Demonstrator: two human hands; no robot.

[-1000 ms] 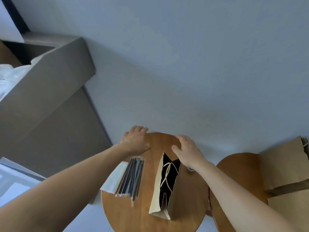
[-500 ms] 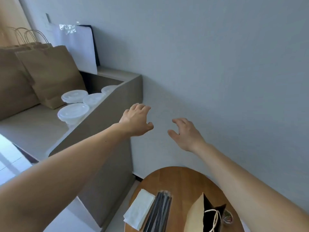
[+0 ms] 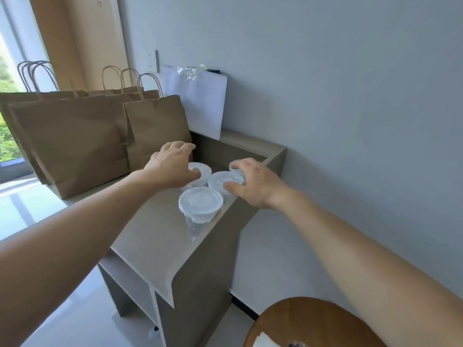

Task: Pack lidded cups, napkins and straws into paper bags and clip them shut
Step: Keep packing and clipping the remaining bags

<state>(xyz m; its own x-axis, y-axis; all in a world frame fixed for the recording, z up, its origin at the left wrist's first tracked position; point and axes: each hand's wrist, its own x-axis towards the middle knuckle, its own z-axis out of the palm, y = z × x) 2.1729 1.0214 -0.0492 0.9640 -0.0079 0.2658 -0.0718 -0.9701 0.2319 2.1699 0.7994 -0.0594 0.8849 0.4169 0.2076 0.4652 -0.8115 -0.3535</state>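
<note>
Several clear plastic cups with white lids stand on the grey cabinet top [image 3: 155,241]. The nearest lidded cup [image 3: 200,204] stands free. My left hand [image 3: 172,166] hovers spread over the left cup [image 3: 201,169]; its thumb touches the lid and its fingers reach past it. My right hand [image 3: 253,182] grips the middle cup [image 3: 221,180], thumb on the near rim and fingers over the far rim. These fingers partly hide another cup [image 3: 234,164] behind. Brown paper bags [image 3: 75,141] with handles stand at the back left of the cabinet.
A smaller brown bag [image 3: 155,131] stands just behind my left hand. A white board [image 3: 198,103] leans on the wall behind the cups. The round wooden table [image 3: 313,321] with a white napkin [image 3: 263,341] shows at the bottom right.
My view swung up and left from the round table to the cabinet. Both hands moved from mid-air onto the group of cups; the right one closed on the middle cup.
</note>
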